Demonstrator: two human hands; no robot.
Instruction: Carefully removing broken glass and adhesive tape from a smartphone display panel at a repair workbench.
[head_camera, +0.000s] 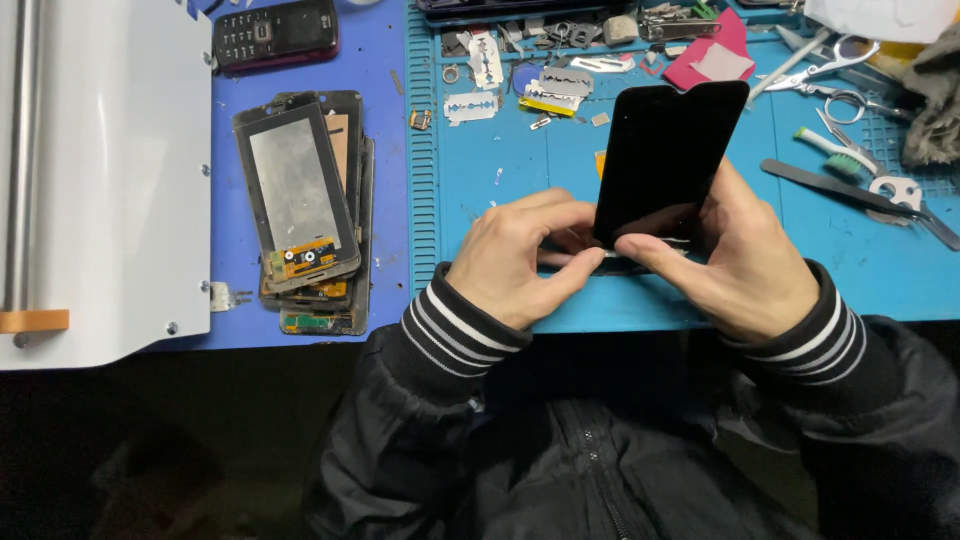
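A black phone screen (665, 160) stood tilted above the blue mat (500, 170), near the table's front edge. Its lower end was hidden behind the person's fingers. The right hand (740, 260) was closed around that lower end from behind, thumb across the front. The left hand (515, 255) pinched something thin at the bottom edge; what it was could not be made out. Razor blades (470, 107) lay beyond, a stack of old screens (305, 210) well to the left, scissors (825, 65) to the right.
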